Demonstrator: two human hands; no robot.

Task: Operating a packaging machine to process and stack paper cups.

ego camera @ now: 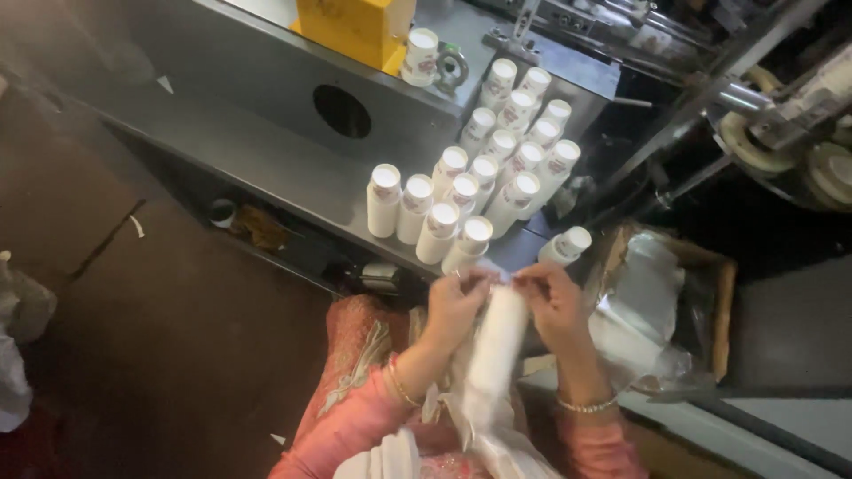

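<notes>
Both of my hands hold a tall white stack of paper cups (495, 341) inside a thin clear plastic sleeve, upright over my lap. My left hand (455, 304) pinches the sleeve at the stack's top on the left side. My right hand (552, 302) grips the top on the right side. Just beyond my hands, several more white cup stacks (479, 191) stand upside down in rows on a grey metal machine table (266, 146). One stack (566, 246) leans at the table's near right edge.
A yellow box-shaped machine part (355, 28) and a single cup stack (420, 56) stand at the back. A cardboard box lined with clear plastic (661, 302) sits to my right. Machine rollers (790, 124) are at the far right; dark floor lies to the left.
</notes>
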